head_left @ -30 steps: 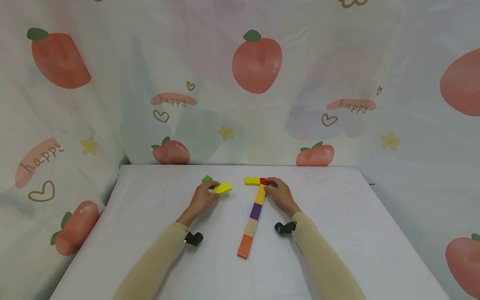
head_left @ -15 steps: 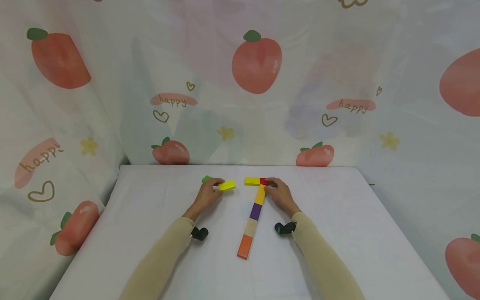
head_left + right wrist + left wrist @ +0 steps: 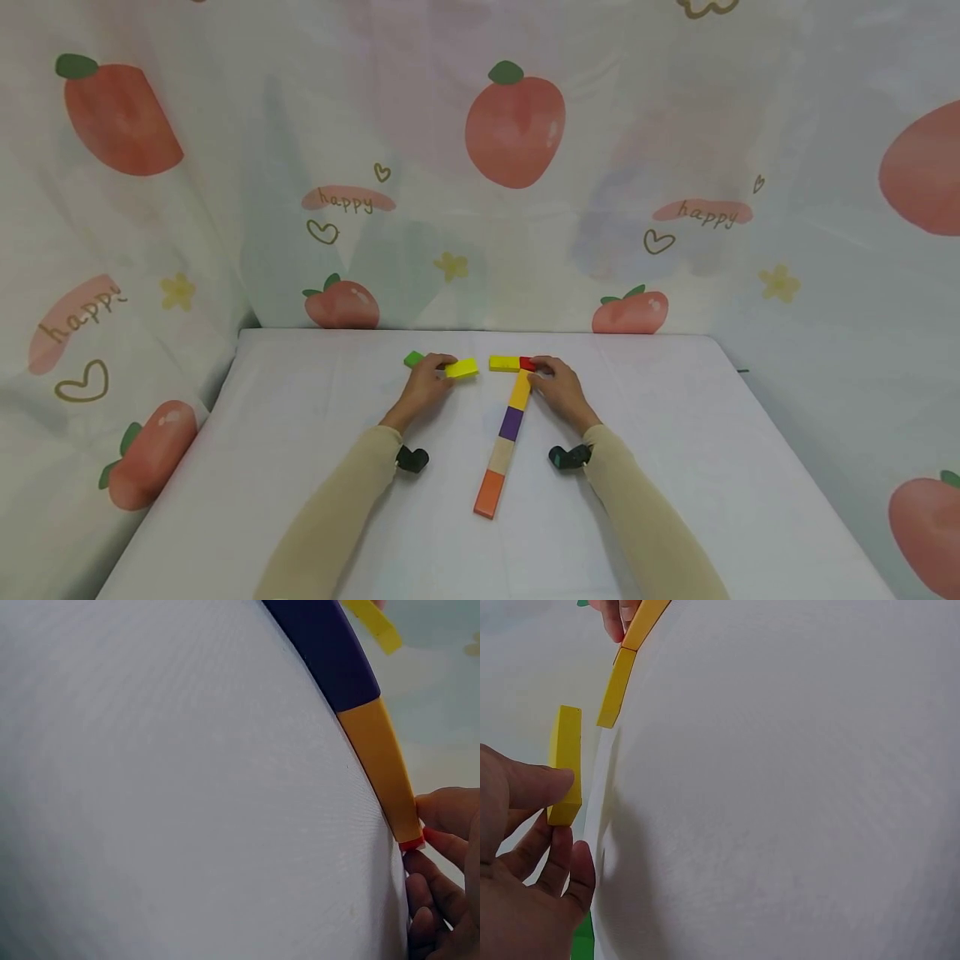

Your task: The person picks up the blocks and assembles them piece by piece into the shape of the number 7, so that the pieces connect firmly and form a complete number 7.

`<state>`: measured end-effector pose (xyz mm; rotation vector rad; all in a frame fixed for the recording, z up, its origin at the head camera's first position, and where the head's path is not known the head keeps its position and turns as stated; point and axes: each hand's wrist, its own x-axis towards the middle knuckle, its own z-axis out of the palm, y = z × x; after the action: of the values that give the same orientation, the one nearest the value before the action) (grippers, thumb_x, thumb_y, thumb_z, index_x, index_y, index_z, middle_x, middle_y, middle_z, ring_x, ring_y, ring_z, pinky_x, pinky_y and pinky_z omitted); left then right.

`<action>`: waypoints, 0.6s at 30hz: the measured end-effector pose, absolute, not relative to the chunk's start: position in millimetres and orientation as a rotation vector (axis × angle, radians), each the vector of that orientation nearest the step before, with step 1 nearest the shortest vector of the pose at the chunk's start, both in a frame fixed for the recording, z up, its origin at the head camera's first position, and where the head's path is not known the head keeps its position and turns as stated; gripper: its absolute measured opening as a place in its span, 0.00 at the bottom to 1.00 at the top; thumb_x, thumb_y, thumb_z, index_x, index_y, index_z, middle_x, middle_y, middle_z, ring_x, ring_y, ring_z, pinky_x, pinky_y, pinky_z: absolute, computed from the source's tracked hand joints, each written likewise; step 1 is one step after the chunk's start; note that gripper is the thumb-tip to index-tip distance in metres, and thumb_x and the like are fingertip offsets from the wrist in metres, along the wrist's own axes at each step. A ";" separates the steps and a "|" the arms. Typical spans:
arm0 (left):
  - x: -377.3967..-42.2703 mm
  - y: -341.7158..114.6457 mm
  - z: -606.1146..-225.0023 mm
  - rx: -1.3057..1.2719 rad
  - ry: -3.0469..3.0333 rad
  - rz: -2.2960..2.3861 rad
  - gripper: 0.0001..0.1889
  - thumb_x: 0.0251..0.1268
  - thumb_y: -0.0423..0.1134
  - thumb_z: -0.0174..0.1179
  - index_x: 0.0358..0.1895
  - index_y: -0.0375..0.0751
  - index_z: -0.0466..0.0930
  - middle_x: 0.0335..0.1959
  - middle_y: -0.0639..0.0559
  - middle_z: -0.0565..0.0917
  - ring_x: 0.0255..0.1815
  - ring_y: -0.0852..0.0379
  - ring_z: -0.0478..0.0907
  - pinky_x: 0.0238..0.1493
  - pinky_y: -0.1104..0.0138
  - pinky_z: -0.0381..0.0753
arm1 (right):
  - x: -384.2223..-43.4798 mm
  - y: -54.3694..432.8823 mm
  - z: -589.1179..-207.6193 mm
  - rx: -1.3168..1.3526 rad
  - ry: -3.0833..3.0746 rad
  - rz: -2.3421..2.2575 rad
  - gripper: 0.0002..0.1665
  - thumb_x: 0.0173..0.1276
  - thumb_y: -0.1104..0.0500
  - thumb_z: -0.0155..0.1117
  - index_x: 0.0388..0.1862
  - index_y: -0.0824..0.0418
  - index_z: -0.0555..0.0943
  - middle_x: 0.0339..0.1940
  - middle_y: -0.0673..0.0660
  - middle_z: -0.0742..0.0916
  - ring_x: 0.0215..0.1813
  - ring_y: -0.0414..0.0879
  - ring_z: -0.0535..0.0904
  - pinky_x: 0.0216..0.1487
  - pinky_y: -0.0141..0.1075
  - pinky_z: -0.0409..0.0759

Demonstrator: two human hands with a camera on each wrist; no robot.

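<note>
My left hand [image 3: 422, 387] pinches a yellow block [image 3: 463, 368] between thumb and fingers; in the left wrist view this yellow block [image 3: 568, 750] is raised in front of the fingertips. To its right, a second yellow block [image 3: 504, 363] lies end to end with a red block [image 3: 527, 363]. My right hand [image 3: 561, 388] holds the red block, which its fingers partly cover, with the thumb at the end of an orange-yellow block [image 3: 520, 390]. From there a slanted row runs toward the front: a purple block [image 3: 512, 423], a plain wood-coloured block [image 3: 501, 455] and an orange block [image 3: 489, 495].
Behind the left hand lies a green block [image 3: 413, 359], partly hidden by the fingers. A white cloth covers the table [image 3: 645, 517], and a fruit-printed curtain [image 3: 420, 125] hangs along its far edge. Black wrist cameras [image 3: 412, 459] sit on both wrists.
The left hand has moved right with its yellow block, closer to the yellow block on the table. More of the green block shows behind it. The right hand has stayed in place.
</note>
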<state>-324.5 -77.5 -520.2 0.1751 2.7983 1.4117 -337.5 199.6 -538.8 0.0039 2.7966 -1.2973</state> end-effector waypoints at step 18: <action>-332.1 -56.8 -531.3 0.181 2.824 1.367 0.20 0.64 0.28 0.61 0.61 0.39 0.77 0.61 0.43 0.78 0.65 0.47 0.73 0.71 0.56 0.70 | -337.1 200.4 -539.7 0.002 2.788 -1.300 0.26 0.72 0.50 0.59 0.66 0.53 0.73 0.66 0.58 0.76 0.67 0.56 0.69 0.74 0.54 0.65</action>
<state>-332.1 -56.8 -531.3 0.1810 2.8241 1.3666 -337.1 200.4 -539.7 0.0024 2.7876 -1.3002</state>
